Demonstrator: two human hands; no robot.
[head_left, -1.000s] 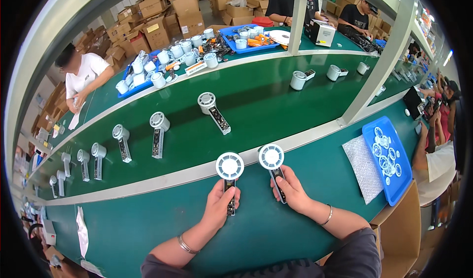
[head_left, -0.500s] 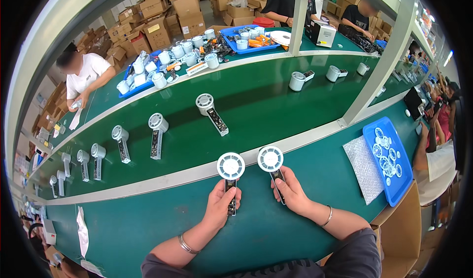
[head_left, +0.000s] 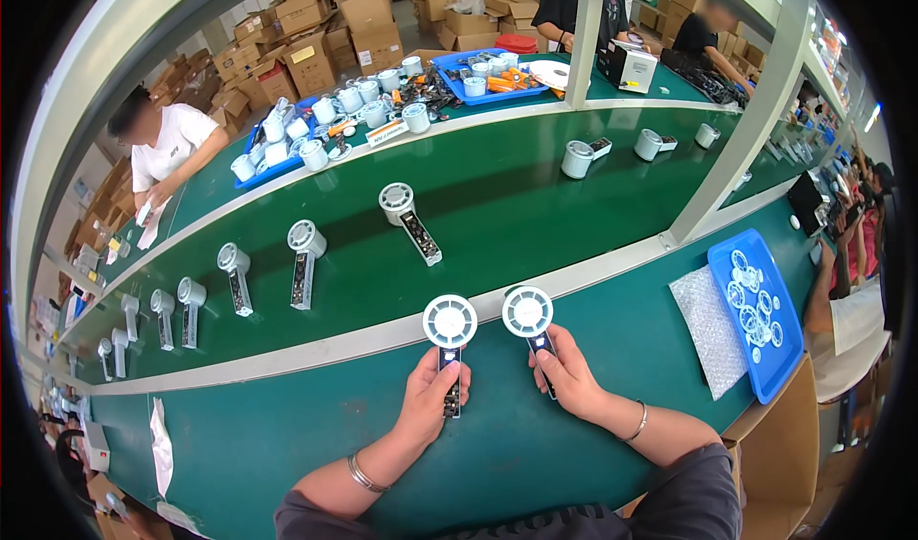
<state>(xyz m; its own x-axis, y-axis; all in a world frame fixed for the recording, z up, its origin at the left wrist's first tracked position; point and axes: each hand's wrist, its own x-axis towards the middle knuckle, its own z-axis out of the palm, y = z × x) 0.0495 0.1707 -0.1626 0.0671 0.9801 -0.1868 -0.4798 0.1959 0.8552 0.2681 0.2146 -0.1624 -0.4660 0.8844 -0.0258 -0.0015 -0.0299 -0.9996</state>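
Left hand [head_left: 427,392] clamps one fan [head_left: 449,322], right hand [head_left: 571,379] a second fan [head_left: 528,311], their handles [head_left: 452,404] partly covered. Three o'clock: blue tray [head_left: 778,373] holding pale rings [head_left: 756,330]; four: cardboard box [head_left: 779,444], partly hidden.

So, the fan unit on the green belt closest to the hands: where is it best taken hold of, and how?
The fan unit is probably best gripped by its handle, from the near side, along the side walls: the handle points that way, and its upward face shows exposed electronics.
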